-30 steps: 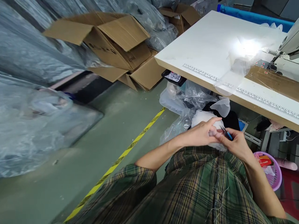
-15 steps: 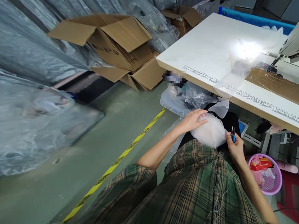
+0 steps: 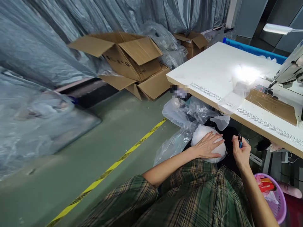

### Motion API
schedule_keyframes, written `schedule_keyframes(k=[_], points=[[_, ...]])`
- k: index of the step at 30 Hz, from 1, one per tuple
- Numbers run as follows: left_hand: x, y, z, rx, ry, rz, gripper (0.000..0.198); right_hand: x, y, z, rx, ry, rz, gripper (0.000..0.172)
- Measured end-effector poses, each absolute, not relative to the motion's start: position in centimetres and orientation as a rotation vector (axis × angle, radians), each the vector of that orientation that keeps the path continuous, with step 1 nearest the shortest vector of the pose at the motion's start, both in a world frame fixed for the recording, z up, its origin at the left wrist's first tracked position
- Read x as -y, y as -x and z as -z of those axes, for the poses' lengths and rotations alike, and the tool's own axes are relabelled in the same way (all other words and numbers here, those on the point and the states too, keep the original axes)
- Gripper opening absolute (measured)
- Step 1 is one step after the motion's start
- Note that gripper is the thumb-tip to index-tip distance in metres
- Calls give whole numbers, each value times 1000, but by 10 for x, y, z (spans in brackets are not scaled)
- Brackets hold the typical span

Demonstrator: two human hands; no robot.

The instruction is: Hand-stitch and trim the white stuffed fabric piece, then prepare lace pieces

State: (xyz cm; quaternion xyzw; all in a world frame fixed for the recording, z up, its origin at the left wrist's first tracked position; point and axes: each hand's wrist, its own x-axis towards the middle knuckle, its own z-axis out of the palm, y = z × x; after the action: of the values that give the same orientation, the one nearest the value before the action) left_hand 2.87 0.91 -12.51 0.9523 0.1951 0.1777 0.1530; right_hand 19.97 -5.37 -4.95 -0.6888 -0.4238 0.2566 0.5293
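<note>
On my lap rests a rounded white bundle of sheer fabric (image 3: 201, 135). My left hand (image 3: 210, 145) lies flat over it with the fingers spread. Just to the right, my right hand (image 3: 241, 150) is raised off the bundle, its fingers wrapped round small blue-handled thread snips (image 3: 240, 141) whose dark blades point up. A strip of sheer white fabric (image 3: 230, 102) hangs over the front edge of the sewing table (image 3: 210, 66). Beneath that edge, clear plastic bags (image 3: 180, 135) are bunched beside my legs.
A sewing machine (image 3: 287, 71) stands at the table's right, with a brown board (image 3: 274, 105) before its needle. A purple basket (image 3: 281, 201) sits at lower right. Open cardboard boxes (image 3: 132, 63) and plastic-wrapped goods (image 3: 42, 126) line the left. Yellow-black tape (image 3: 113, 167) crosses the floor.
My left hand has moved from the bundle's upper left edge to spread flat over its top. My right hand has come away from the bundle's right edge, still holding the snips. The view has tilted up.
</note>
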Motion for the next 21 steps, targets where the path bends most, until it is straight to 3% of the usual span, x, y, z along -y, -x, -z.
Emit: schedule_keyframes(k=[12, 15, 17, 21], points=[[-11, -30, 143, -594, -2718, -380, 74, 52, -202, 59, 993, 1662, -653, 58], [-10, -29, 135, -551, -2756, -639, 66, 59, -197, 69, 1025, 1637, -789, 59], [-13, -28, 123, -553, -2719, -949, 49, 62, -194, 76, 1055, 1615, -876, 59], [-29, -32, 88, -887, -2432, -1451, 30, 61, -193, 82, 1084, 1572, -869, 58]])
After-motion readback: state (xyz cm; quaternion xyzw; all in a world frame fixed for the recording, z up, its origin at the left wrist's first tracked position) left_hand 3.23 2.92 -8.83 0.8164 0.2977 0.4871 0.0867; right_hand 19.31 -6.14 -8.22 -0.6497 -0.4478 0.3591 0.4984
